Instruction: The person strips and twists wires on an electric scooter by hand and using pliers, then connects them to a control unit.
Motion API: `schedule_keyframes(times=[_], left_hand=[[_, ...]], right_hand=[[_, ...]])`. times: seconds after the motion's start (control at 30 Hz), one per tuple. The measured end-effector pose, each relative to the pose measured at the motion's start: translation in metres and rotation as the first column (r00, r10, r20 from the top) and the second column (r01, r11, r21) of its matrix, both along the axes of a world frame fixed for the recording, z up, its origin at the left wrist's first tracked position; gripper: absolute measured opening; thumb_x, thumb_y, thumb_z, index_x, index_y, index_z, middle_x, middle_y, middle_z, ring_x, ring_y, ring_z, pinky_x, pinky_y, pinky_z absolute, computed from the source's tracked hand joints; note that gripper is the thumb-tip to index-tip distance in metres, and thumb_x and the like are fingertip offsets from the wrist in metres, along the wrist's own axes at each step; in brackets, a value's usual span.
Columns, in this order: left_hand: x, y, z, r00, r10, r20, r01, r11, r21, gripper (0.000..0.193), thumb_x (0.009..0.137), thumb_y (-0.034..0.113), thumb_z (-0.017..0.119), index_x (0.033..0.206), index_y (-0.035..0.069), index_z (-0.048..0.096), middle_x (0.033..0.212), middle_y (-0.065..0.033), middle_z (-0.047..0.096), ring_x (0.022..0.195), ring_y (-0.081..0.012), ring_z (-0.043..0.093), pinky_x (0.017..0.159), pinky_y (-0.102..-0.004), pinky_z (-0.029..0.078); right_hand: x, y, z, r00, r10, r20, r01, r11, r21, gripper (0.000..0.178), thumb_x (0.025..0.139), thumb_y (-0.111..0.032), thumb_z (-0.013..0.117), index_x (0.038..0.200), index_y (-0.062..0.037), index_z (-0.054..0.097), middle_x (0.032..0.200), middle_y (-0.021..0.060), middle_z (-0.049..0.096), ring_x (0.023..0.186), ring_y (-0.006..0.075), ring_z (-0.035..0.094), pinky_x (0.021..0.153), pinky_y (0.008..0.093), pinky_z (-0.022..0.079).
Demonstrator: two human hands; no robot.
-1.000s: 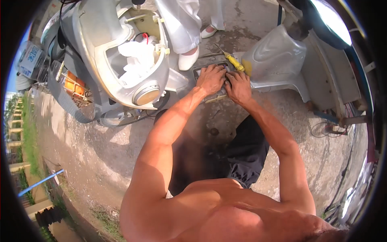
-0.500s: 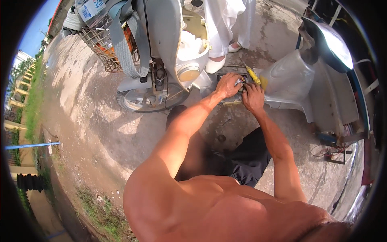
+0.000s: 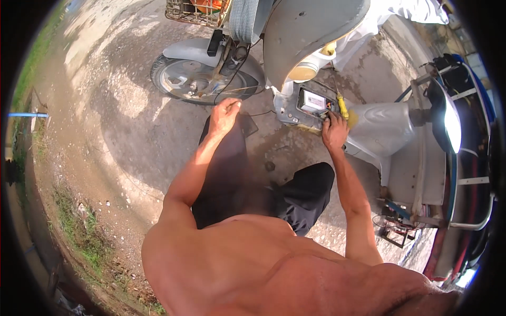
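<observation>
A battery [image 3: 314, 101] with a white top sits in an uncovered compartment in the grey footboard [image 3: 286, 111] of a scooter. Coloured wires [image 3: 329, 105] show at its right end. My right hand [image 3: 336, 130] rests at that end, fingers bent together over the compartment's edge; whatever lies under the fingertips is hidden. Just beyond it lies a screwdriver [image 3: 342, 107] with a yellow handle. My left hand [image 3: 223, 119] is up off the footboard, over my left knee and near the front wheel. Its fingers are curled in a pinch, and anything between them is too small to make out.
The scooter's front wheel [image 3: 197, 81], wire basket [image 3: 197, 11] and grey front shield [image 3: 311, 31] stand at the far left and middle. Its silver rear body [image 3: 387, 126] is on the right, beside a metal-framed structure [image 3: 474, 181]. White clothing [image 3: 363, 37] of another person shows behind.
My left hand has left the battery compartment and swung left toward the front wheel, uncovering the battery. My right hand has stayed at the compartment. The view has shifted.
</observation>
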State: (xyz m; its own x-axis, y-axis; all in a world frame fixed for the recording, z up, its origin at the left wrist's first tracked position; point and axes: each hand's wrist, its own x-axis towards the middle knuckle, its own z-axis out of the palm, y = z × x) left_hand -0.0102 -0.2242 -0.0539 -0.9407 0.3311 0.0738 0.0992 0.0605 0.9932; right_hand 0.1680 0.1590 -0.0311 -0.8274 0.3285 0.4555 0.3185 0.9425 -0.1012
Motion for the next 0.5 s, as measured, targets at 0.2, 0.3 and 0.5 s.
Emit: schedule_keyframes(times=[0.2, 0.3, 0.5], left_hand=[[-0.052, -0.09, -0.066, 0.908, 0.27, 0.32, -0.293, 0.956, 0.026, 0.023, 0.101, 0.018, 0.069, 0.119, 0.006, 0.074, 0.101, -0.0034, 0.075, 0.083, -0.0094, 0.068, 0.067, -0.0227, 0.046], [-0.052, -0.093, -0.075, 0.913, 0.191, 0.36, -0.222, 0.974, 0.047, 0.023, 0.1, 0.015, 0.068, 0.119, 0.004, 0.074, 0.102, -0.0052, 0.075, 0.086, -0.0114, 0.069, 0.074, -0.0236, 0.05], [-0.028, -0.042, -0.032, 0.983, 0.159, 0.093, -0.167, 0.983, 0.08, 0.02, 0.102, 0.013, 0.066, 0.114, -0.001, 0.074, 0.098, -0.0059, 0.076, 0.087, -0.0129, 0.071, 0.079, -0.0261, 0.055]], right_hand=[[-0.006, 0.001, -0.008, 1.0, -0.02, -0.014, 0.02, 1.0, -0.019, 0.038, 0.095, -0.028, 0.062, 0.129, -0.0144, 0.071, 0.13, 0.0052, 0.069, 0.126, 0.0294, 0.059, 0.107, 0.0491, 0.043], [-0.004, 0.008, -0.01, 1.0, -0.007, -0.014, 0.007, 1.0, -0.009, 0.037, 0.095, -0.028, 0.061, 0.129, -0.015, 0.071, 0.131, 0.0052, 0.069, 0.127, 0.0297, 0.058, 0.107, 0.0487, 0.043], [-0.003, 0.015, -0.014, 0.999, 0.018, 0.029, -0.015, 0.997, -0.082, 0.037, 0.096, -0.031, 0.061, 0.129, -0.0153, 0.071, 0.131, 0.0061, 0.068, 0.129, 0.0313, 0.057, 0.108, 0.049, 0.043]])
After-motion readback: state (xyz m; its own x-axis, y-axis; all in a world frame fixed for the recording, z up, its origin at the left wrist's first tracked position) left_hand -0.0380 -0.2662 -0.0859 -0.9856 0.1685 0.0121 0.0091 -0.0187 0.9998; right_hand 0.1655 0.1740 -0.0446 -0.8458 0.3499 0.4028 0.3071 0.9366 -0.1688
